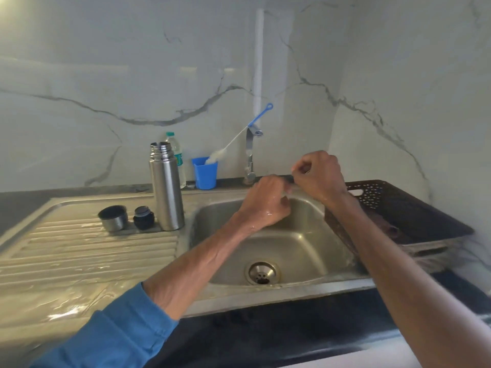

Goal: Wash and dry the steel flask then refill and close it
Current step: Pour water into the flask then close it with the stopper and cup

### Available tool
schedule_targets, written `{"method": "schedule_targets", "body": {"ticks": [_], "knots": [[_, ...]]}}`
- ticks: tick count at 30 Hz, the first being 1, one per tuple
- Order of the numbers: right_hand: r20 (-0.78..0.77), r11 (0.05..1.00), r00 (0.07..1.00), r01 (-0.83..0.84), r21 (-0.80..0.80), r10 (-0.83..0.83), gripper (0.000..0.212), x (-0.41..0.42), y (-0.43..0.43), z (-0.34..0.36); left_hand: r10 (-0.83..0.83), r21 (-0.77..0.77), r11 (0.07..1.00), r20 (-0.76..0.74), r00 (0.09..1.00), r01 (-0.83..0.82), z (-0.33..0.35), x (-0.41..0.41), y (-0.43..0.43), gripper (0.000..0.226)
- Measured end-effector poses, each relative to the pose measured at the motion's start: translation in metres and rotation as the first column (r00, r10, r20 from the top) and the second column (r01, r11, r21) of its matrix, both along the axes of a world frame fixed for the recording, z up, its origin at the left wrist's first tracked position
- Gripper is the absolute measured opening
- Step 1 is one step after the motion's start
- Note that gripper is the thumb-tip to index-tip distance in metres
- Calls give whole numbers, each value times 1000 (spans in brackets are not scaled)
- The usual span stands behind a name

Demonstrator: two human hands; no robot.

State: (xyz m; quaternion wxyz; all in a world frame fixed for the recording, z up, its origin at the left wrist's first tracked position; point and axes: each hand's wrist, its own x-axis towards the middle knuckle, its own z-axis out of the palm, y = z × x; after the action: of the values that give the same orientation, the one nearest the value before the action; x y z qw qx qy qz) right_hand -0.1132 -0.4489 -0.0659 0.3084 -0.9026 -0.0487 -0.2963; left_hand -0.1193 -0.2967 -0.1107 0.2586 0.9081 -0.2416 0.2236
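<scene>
Your blue sleeve (111,335) crosses the front edge of the counter (305,333), the bare forearm reaching over the sink (300,245). Your left hand (263,201) hangs wet above the basin's back half, fingers curled in, with nothing visible in it. Your right hand (318,176) is just beside it, higher, near the back rim, with its fingers curled and thumb against forefinger; I cannot tell whether it pinches anything. The basin below both hands is open down to the drain (263,273).

The steel flask (166,192) stands upright and uncapped at the right edge of the wet draining board (79,261), just beside the basin's left rim. Its cup (113,217) and stopper (143,217) sit to its left. A dark basket (414,208) rests along the sink's right edge. The tap (250,155), a blue tumbler (204,173) with a brush (239,139) and a plastic bottle (176,152) line the back edge.
</scene>
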Motion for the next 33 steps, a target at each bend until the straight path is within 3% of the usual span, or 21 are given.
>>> {"method": "schedule_targets", "body": {"ticks": [7,11,17,21,24,27,33], "knots": [[-148,960,949,-279,17,279,6,17,103,-48,299,40,953,18,954,-299,-16,-12,116,24],[-198,924,903,-378,57,382,3,17,144,-63,344,-3,939,13,939,-344,-23,-20,160,22],[-197,909,888,-398,125,416,7,33,185,-62,416,-282,898,299,859,-337,-11,-31,200,6],[-167,897,889,-391,208,426,5,54,211,-48,527,-444,821,351,774,-358,-1,-18,236,4],[-130,890,900,-374,260,416,9,80,231,-37,574,-528,767,312,757,-364,4,3,255,6],[-92,891,920,-340,301,382,9,111,248,-29,568,-573,732,212,795,-370,6,32,271,11],[-96,848,921,-302,435,378,21,186,274,-12,545,-547,700,-9,838,-460,20,84,289,25]]}}
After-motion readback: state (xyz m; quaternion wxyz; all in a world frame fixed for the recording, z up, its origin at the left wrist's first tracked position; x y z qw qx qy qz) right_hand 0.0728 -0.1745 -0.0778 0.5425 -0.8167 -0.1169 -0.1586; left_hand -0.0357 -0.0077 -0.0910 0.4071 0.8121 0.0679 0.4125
